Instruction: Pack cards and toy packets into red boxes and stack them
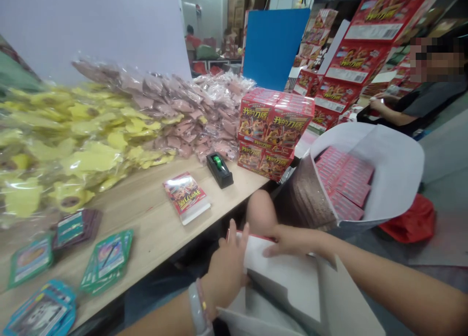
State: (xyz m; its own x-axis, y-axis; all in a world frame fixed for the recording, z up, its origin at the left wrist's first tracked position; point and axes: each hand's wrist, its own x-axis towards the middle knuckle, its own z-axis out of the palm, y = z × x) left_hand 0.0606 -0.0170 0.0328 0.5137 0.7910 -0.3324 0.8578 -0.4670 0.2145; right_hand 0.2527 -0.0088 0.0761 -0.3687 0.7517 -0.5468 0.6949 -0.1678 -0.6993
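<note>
Holding white cardboard carton [281, 282] just beside bare knee [260, 211]: left hand [224, 272] apparently clasping its edge, right hand [292, 241] lying flat and open on panel. Beyond, white-lined box [387, 165] of red card packs [343, 180]; wooden table [139, 214] bears tape dispenser [219, 170], stacked red boxes [274, 131].

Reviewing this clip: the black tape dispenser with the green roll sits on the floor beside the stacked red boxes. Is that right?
No, the floor is wrong. The head view shows the black tape dispenser on the wooden table, beside the stacked red boxes.
</note>
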